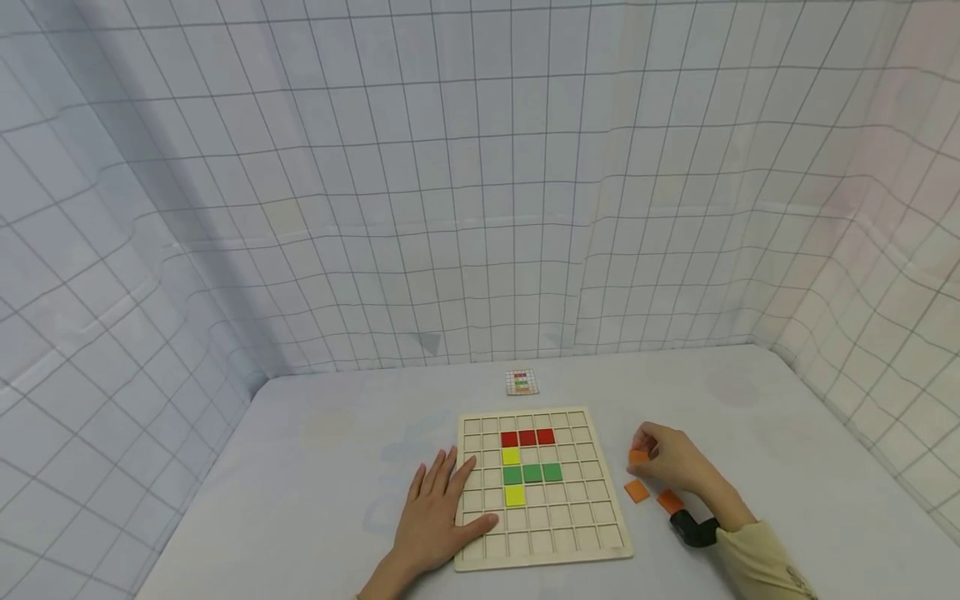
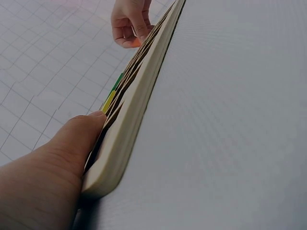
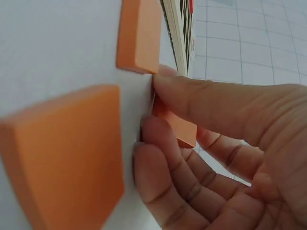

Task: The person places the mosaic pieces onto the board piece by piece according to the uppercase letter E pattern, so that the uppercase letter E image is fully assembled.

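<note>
A pale wooden grid board [image 1: 551,542] lies on the white table. Set in its cells are red tiles [image 1: 527,438], yellow tiles [image 1: 514,496] and green tiles [image 1: 532,473]. My left hand [image 1: 435,517] rests with spread, straight fingers on the board's left edge; its thumb [image 2: 79,132] lies over the rim in the left wrist view. Right of the board, my right hand [image 1: 671,460] pinches an orange tile [image 3: 184,128] between thumb and fingers, low at the table top. Two more orange tiles [image 1: 637,491] [image 3: 67,158] lie loose beside that hand.
A small card [image 1: 521,382] with a coloured grid pattern lies behind the board. White cloth [image 1: 517,208] with dark grid lines hangs around the back and sides of the table. A black device [image 1: 693,530] sits at my right wrist.
</note>
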Tool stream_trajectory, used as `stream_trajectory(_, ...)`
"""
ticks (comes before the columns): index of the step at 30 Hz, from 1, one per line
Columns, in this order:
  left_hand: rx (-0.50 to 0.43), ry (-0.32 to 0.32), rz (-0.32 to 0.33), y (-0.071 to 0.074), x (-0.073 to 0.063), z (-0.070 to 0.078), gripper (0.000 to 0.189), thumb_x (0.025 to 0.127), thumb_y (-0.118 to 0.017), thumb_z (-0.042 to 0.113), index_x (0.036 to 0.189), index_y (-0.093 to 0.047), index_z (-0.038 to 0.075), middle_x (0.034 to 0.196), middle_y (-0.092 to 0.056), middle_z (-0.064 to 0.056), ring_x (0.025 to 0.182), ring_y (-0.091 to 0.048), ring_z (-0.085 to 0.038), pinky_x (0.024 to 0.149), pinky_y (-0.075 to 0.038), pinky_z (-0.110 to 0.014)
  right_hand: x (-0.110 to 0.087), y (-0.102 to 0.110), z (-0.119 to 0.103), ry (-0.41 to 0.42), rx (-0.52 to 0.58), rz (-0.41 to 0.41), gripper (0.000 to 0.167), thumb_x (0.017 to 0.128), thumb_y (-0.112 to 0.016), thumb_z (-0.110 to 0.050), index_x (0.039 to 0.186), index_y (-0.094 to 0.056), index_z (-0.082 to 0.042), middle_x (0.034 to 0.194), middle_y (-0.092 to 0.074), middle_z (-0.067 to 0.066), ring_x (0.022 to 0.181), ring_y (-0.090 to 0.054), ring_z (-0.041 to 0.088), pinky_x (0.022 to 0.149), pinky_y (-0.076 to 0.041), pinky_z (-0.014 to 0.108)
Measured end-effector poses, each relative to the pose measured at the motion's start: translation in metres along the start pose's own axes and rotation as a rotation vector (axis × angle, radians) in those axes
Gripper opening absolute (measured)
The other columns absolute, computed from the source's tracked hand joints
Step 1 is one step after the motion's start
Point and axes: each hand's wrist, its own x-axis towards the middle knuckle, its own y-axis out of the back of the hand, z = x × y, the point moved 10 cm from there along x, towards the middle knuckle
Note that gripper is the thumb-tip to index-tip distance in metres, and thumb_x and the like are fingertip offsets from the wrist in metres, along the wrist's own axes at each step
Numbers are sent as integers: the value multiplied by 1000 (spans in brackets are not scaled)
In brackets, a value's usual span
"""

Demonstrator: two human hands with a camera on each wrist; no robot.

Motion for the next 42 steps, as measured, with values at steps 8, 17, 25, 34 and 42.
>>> stream_trajectory(8,-7,1,3,1,-1,1,85,84,-49,70,147,-37,15,152,-26,-16,141,-16,-32,109,-8,-53,-3,2,-32,122,-35,69,22,77,-77,-4,79,-57,-13,70,-52,-6,61,-47,10,53,-41,25)
stream_trajectory(17,-3,0,-17,-1,-1,1,86,84,-46,72,148,-35,16,152,-25,-16,141,-15,-32,110,-7,-52,-20,-42,-109,379,129,-70,20,78,-77,-6,78,-60,-15,69,-53,-10,60,-48,3,52,-44,22)
stream_trajectory(25,0,2,-4,0,-1,0,87,83,-49,72,148,-36,15,152,-25,-16,141,-16,-32,110,-8,-52,-24,-97,-136,361,226,-297,15,82,-75,-11,81,-62,-19,70,-56,-12,62,-52,2,56,-46,21)
stream_trajectory(34,14,17,-16,-2,0,-3,87,83,-45,74,149,-34,18,154,-23,-13,142,-14,-29,111,-5,-49,-15,-114,-151,390,161,-264,18,82,-71,-3,82,-63,-19,71,-55,-15,63,-50,0,57,-46,20)
stream_trajectory(42,18,9,-15,-1,0,-1,87,83,-46,73,148,-35,17,153,-24,-14,141,-15,-30,110,-6,-50,-17,-113,-149,338,40,-229,8,85,-71,-12,85,-67,-19,74,-52,-16,65,-48,2,58,-43,21)
